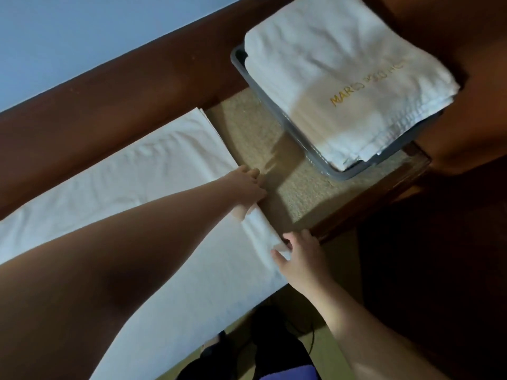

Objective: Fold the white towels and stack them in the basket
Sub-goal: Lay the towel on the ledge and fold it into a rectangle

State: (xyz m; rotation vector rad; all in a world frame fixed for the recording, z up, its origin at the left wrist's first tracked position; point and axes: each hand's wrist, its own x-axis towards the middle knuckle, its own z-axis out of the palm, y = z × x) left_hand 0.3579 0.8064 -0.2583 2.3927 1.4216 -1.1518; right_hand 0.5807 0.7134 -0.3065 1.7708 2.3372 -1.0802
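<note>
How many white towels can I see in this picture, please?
At least 3: one long white cloth towel lies flat on the speckled table, both hands at its end. At least two folded ones sit stacked in the grey plastic basket, the top one with gold lettering; more may be hidden.

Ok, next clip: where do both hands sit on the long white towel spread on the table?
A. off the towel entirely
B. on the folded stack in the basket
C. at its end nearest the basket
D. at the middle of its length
C: the left hand and the right hand both grip the short end of the white towel that faces the grey basket, while the folded towels in it lie untouched.
</note>
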